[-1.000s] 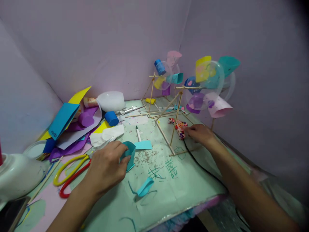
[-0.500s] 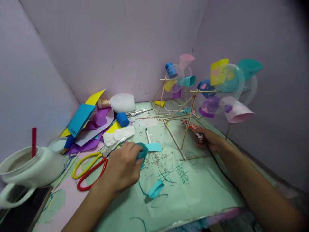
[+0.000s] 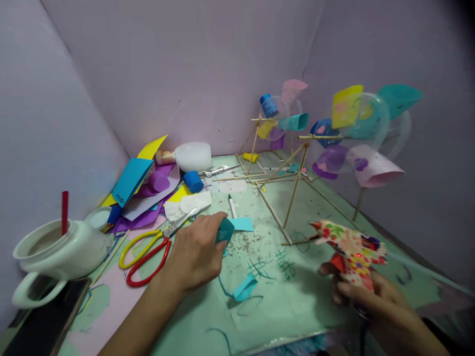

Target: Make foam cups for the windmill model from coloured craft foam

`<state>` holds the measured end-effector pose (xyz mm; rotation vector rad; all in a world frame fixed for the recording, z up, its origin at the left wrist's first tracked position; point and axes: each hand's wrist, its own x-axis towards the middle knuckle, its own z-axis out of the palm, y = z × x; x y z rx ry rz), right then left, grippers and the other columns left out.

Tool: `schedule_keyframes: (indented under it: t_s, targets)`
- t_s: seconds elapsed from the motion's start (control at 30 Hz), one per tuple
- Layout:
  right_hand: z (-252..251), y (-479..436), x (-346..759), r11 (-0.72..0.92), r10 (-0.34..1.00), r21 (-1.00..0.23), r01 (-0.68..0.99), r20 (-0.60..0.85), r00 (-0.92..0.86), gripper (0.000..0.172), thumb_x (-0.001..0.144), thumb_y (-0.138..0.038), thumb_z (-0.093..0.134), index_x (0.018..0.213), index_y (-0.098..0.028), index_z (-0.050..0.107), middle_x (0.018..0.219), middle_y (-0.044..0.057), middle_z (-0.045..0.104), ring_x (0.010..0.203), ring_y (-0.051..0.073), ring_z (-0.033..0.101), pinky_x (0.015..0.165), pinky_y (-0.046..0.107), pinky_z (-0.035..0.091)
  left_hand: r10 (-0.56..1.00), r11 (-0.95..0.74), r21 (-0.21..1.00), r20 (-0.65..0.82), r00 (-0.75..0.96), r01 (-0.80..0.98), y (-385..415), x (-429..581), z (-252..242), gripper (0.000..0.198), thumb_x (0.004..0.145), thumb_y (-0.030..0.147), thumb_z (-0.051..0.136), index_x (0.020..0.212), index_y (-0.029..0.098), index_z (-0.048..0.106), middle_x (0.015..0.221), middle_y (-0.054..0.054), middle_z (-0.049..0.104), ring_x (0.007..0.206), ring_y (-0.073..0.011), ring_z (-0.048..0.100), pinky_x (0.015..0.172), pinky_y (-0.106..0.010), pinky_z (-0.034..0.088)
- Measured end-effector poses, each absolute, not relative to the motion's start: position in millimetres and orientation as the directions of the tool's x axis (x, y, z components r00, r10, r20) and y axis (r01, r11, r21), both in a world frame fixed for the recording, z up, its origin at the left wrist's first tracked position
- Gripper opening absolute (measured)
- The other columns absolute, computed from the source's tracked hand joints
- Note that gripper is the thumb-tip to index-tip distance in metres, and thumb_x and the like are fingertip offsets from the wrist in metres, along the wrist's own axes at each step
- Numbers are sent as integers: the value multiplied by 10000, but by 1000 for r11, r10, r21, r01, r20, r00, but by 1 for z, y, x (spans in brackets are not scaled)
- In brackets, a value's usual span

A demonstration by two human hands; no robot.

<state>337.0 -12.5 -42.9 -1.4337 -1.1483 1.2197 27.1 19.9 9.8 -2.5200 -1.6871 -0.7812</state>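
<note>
**Both hands full at the craft table**

Head view: the left hand (image 3: 196,252) rests low over the table (image 3: 297,301), its fingers curled together and clamped on a teal roll (image 3: 225,230) of paper, which peeps out past the fingertips just above the tabletop. A flat teal slip (image 3: 242,224) lies just beside the roll, and a pen (image 3: 232,205) lies near it on the far side. The scissors (image 3: 148,252), with yellow and red handles, lie just beside the wrist on the left.

The right hand (image 3: 365,291) is at the near right edge, lifted off the table, fingers closed round the grip of a glue gun (image 3: 349,247) covered in bright patterned paper. Its nozzle points left and tilts slightly up, toward the base of the stick frame (image 3: 293,188).

Between the two hands a looped teal strip (image 3: 245,288) lies on the table. A white jug (image 3: 55,252) with a red straw stands at the far left, well apart from both hands.
</note>
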Motion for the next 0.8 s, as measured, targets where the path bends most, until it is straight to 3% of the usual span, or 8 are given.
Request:
schedule_keyframes:
  t_s: [0.13,0.23,0.3,0.43,0.6,0.7,0.8]
  targets:
    - [-26,-15,309,-181,982,-982,57,-176,73,315,628,-395,709,886,-215,689,629,32,629,542,195,567,470,285,488,839,-448,245,447,309,860,21,27,7,499,741,176,544,1229,139,451,960,-117,645,851,-287,612,675,-455,523]
    - [-18,-8,298,-109,994,-980,165,-107,21,262,648,-447,679,663,-186,669,560,16,581,523,169,529,500,267,470,832,-451,242,462,307,859,21,26,5,527,740,167,542,1255,140,433,973,-118,641,856,-282,613,678,-450,527]
    - [-16,-2,297,-44,994,-971,237,-65,-82,323,659,-465,664,514,-183,602,480,5,519,479,152,491,475,255,438,827,-458,241,467,312,855,21,25,4,537,745,176,539,1268,140,423,969,-119,640,852,-282,613,673,-451,529]
    - [-19,7,297,21,986,-971,237,-19,-163,259,663,-429,687,565,-197,628,515,1,530,482,139,477,466,240,396,829,-454,239,466,308,858,21,25,4,538,746,181,536,1272,146,427,953,-108,643,847,-281,610,681,-454,532]
    - [-29,9,302,-28,999,-1000,7,-28,-32,256,664,-435,710,715,-191,655,493,-28,454,429,93,371,388,209,285,850,-403,314,478,224,860,24,23,3,537,750,174,532,1276,140,430,977,-103,647,866,-248,624,733,-397,539]
    - [-32,17,313,-78,986,-980,-181,-103,130,352,646,-431,731,878,-180,648,521,-26,498,426,85,389,364,191,287,863,-364,378,480,156,851,27,20,0,522,749,181,539,1262,154,442,980,-93,650,864,-227,637,758,-366,539]
    - [-29,40,327,-183,955,-932,-314,-245,170,276,597,-311,768,774,-159,620,543,-21,523,411,58,392,327,154,279,851,-364,353,502,154,862,29,19,-4,535,756,209,545,1276,175,422,977,-85,657,840,-232,648,758,-380,543]
